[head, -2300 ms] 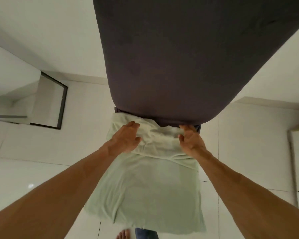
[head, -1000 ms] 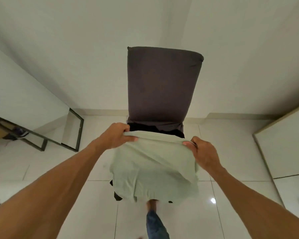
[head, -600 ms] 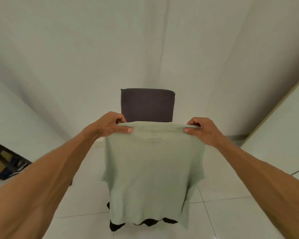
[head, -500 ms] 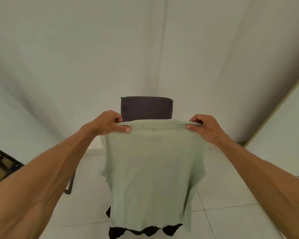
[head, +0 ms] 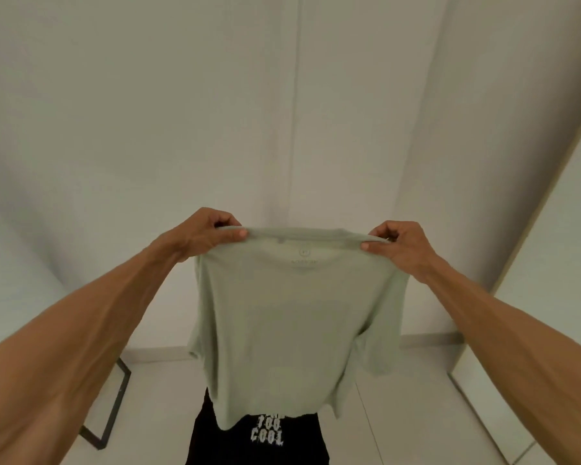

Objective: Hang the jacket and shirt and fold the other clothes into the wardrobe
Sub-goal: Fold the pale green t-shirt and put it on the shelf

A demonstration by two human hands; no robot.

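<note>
**Pale green T-shirt (head: 296, 317) held up by its shoulders between my two hands, out in front of me.**

My L hand (head: 202, 234) pinched the top edge at one shoulder, thumb on my side, fingers curled over. My R hand (head: 399, 246) pinched the other shoulder likewise, both approx level and well apart, w/ the neckline stretched between them. The shirt's long axis ran straight down from the hands, hem free below, so neither hand sat nearer. A black garment (head: 265, 437) w/ white lettering showed under the hem. My read: the fold turned on that vertical hang, i.e. hands to meet sideways, or shirt laid flat first.
</note>
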